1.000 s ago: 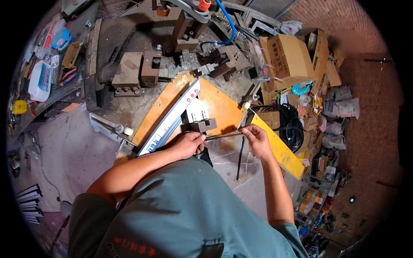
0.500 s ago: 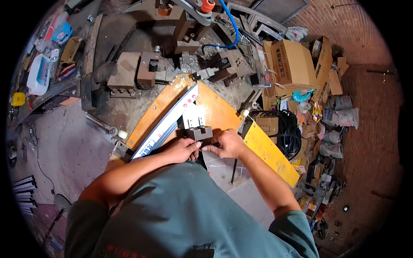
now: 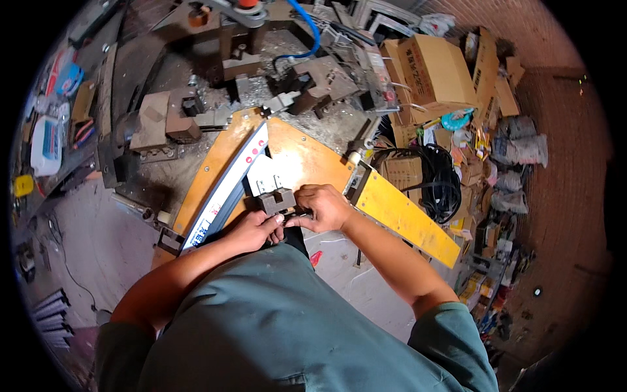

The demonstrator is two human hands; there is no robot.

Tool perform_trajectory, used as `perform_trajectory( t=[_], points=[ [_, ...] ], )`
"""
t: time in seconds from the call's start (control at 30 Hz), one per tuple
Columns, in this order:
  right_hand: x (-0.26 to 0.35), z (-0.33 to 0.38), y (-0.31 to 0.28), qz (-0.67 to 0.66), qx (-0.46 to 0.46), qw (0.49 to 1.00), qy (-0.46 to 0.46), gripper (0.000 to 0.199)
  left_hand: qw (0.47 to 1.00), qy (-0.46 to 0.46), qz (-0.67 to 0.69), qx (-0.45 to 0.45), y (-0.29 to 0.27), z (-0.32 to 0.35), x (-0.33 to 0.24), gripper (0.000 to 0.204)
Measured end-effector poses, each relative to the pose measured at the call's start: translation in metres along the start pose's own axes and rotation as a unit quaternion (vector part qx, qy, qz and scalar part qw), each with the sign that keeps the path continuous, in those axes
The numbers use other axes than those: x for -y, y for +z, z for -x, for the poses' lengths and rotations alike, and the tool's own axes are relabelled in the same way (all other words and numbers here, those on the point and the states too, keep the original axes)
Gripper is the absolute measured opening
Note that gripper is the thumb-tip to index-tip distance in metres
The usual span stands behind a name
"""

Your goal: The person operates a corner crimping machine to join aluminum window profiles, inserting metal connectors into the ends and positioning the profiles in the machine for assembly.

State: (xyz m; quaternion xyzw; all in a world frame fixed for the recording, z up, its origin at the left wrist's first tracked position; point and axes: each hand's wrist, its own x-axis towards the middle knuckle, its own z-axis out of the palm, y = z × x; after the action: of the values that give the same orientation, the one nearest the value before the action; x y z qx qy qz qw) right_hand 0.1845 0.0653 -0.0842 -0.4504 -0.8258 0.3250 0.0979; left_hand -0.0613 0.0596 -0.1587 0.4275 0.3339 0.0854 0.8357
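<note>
My left hand (image 3: 251, 232) is closed, thumb against fingers, just below a dark notched metal block (image 3: 277, 201). My right hand (image 3: 321, 208) is closed too, its thumb reaching toward the left fingertips. Something small and dark lies between the two sets of fingertips, but I cannot make out what it is. The block sits at the near side of a white plate (image 3: 262, 172) with small dark fittings. A long white and blue aluminium profile (image 3: 225, 186) lies slantwise to the left, on the orange board (image 3: 304, 157).
Metal clamping blocks (image 3: 151, 124) and shavings cover the machine bed beyond the board. A yellow panel (image 3: 405, 215) slopes away at right. Farther right stand a cardboard box (image 3: 434, 72) and a coil of black cable (image 3: 437, 189). A white jug (image 3: 47, 145) is at far left.
The whole view has shifted, so the bench appears farther left and slightly turned. My hands stay together by the notched block, with the right fingers now closer against its side.
</note>
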Motion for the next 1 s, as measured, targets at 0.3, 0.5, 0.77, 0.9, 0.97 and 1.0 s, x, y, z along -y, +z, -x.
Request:
perform_trajectory(
  t=[0.3,0.5,0.77,0.9,0.97,1.0],
  points=[
    [0.015,0.006,-0.004,0.054,0.011,0.998,0.005,0.039,0.997,-0.013,-0.075,-0.017,0.002,0.013,-0.018,0.025],
    [0.025,0.026,0.012,0.149,-0.024,0.988,-0.025,0.031,0.922,0.203,-0.246,-0.219,0.012,0.109,-0.063,0.016],
    [0.013,0.079,-0.03,0.173,-0.107,0.975,0.089,0.022,0.714,0.167,-0.554,-0.394,-0.022,0.152,-0.029,0.067],
    [-0.035,0.118,-0.03,0.249,-0.215,0.924,0.195,0.021,0.729,0.172,-0.535,-0.391,-0.026,0.157,-0.021,0.066],
    [-0.056,0.133,-0.029,0.26,-0.299,0.896,0.2,0.016,0.726,0.163,-0.542,-0.39,-0.026,0.165,-0.016,0.066],
    [-0.068,0.141,-0.029,0.263,-0.33,0.881,0.214,0.014,0.723,0.159,-0.548,-0.389,-0.027,0.168,-0.014,0.067]
  ],
)
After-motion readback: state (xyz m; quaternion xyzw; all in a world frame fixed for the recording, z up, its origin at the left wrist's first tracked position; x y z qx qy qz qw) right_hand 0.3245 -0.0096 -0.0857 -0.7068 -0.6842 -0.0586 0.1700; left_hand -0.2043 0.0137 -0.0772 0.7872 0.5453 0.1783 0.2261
